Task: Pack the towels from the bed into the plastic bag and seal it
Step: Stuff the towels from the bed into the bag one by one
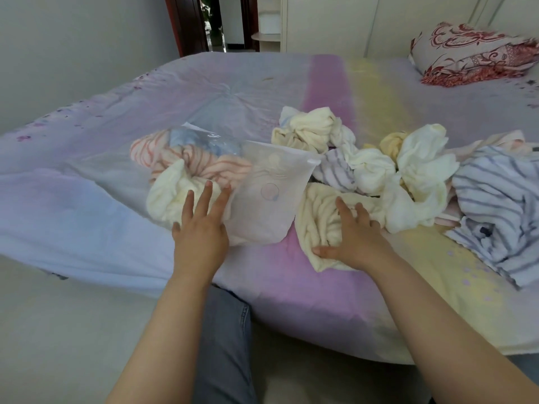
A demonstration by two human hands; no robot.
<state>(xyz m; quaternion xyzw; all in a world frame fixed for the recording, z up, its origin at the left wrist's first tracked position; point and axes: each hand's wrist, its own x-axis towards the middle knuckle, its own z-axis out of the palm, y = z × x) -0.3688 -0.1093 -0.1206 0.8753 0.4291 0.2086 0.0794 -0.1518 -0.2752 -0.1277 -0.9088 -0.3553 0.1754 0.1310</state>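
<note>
Left hand point(201, 240), fingers straight and spread, presses the clear plastic bag point(262, 199) of towels. Right hand point(354, 243), fingers splayed, rests on a crumpled cream towel point(318, 217).

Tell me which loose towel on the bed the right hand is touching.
The cream towel nearest the bed's front edge, just right of the plastic bag. The right hand rests on it, fingers spread; the other loose towels lie farther back, untouched.

Plastic bag point(271, 182) part-filled; loose towels point(379, 170) beside.
</note>
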